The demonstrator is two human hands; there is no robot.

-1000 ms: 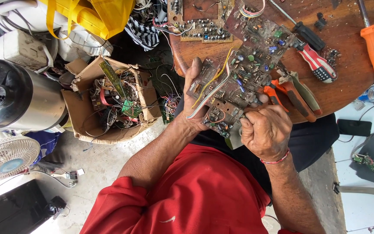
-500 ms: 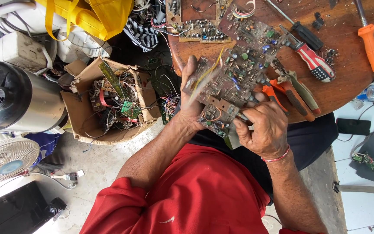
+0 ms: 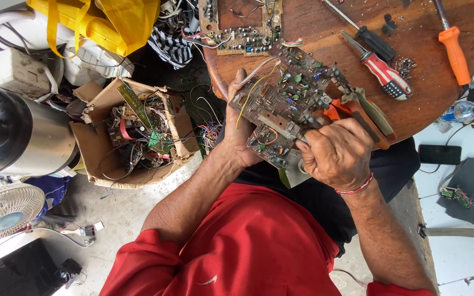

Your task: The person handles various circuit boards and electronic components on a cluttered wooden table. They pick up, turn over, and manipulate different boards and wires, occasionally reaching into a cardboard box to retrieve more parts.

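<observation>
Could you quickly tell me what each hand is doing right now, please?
Left hand: closed on the edge of the circuit board, holding it up.
Right hand: closed in a fist at the board's near edge; what it grips cannot be told.

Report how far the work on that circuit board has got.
Done: nothing visibly removed; the circuit board looks fully populated. In hand: the left hand grips its edge while the right hand presses a tool tip to its lower part; the tool is mostly hidden. Left: a second board and the screwdrivers lie untouched on the round table.
</observation>
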